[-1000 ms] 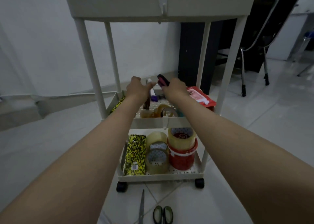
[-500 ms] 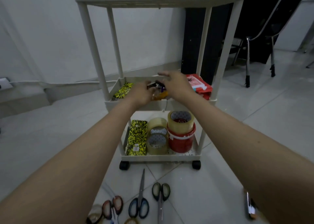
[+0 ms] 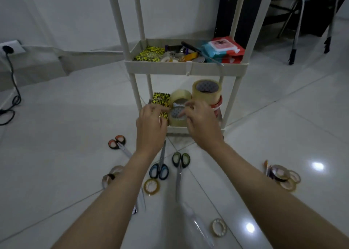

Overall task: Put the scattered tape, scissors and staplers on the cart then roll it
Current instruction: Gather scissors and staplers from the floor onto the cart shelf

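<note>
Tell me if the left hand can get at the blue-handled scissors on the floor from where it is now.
Probably yes. The blue-handled scissors lie flat on the open floor, just below the left hand, which is at the cart's bottom shelf. Nothing covers them.

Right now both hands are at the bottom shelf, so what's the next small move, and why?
Probably pull the right hand back and pick up the green-handled scissors on the floor just below it. Both hands look empty, the left hand hovering beside the tape rolls on the bottom shelf, while several scissors and small tape rolls lie scattered in front of the cart.
</note>
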